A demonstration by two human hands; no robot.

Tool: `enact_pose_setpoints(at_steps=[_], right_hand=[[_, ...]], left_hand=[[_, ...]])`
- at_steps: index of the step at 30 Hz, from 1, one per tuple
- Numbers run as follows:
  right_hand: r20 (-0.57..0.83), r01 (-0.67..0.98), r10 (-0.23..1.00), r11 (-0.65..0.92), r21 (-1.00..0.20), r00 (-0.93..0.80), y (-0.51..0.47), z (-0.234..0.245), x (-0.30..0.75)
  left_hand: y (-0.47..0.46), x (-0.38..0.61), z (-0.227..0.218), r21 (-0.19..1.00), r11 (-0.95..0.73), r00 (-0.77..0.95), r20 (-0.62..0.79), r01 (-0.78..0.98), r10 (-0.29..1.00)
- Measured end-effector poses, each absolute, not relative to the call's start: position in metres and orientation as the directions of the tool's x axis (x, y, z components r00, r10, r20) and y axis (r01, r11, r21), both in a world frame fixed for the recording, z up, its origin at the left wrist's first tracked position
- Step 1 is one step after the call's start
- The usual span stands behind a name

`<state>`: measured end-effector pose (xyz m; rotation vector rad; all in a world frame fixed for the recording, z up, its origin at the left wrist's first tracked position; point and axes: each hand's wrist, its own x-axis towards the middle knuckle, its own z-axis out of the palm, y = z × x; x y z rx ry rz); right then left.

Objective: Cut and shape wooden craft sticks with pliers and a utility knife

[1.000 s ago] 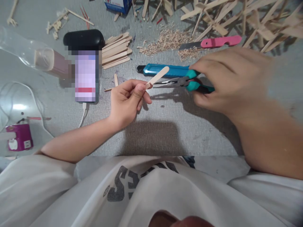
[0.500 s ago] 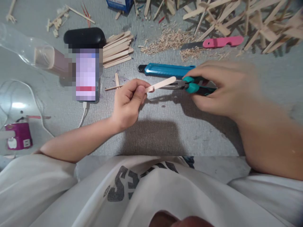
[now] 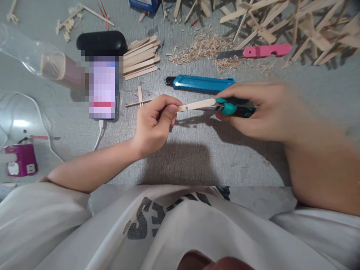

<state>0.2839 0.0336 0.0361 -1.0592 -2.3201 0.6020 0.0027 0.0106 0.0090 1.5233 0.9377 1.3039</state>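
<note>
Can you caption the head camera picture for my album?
Left hand pinching a wooden stick, right hand gripping teal-and-black pliers.

Pliers (image 3: 229, 108): jaws partly hidden behind the wooden stick (image 3: 201, 104).
Phone screen (image 3: 102, 84): blurred into blocks, unreadable.
Blue box (image 3: 144, 4): cut off by the far edge.

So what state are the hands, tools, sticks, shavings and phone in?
Left hand: pinching the notched craft stick
Right hand: gripping the needle-nose pliers
Notched craft stick: held up, notch exposed
Needle-nose pliers: jaws mostly hidden, opening unclear
Blue utility knife: lying flat, blade extension unclear
Pink folding knife: unfolded, blade bare
Craft stick stack: loosely fanned
Upper-right sticks: jumbled, crossing
Wood shavings: scattered heap
Phone: lit, plugged in
</note>
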Motion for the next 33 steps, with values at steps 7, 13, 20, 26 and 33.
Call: enact_pose_setpoints(at_steps=[7,13,20,26,33], right_hand=[[0.177,0.511,0.793,0.527,-0.679,-0.583,0.035,0.041,0.284],[0.045,0.537,0.835,0.394,-0.746,-0.549,0.034,0.047,0.281],[-0.161,0.583,0.842,0.207,-0.786,-0.515,0.036,0.055,0.283],[-0.253,0.615,0.834,0.126,-0.778,-0.491,0.034,0.057,0.28],[-0.26,0.583,0.837,0.084,-0.808,-0.481,0.03,0.06,0.273]], left_hand=[[0.011,0.003,0.008,0.925,-0.38,0.193,0.378,-0.029,0.906],[0.012,0.001,0.008,0.877,-0.48,0.236,0.464,0.014,0.854],[0.01,-0.001,0.01,0.86,-0.507,0.262,0.478,0.053,0.839],[0.01,-0.001,0.009,0.855,-0.517,0.271,0.492,0.025,0.827],[0.011,0.0,0.008,0.878,-0.478,0.223,0.464,0.01,0.857]])
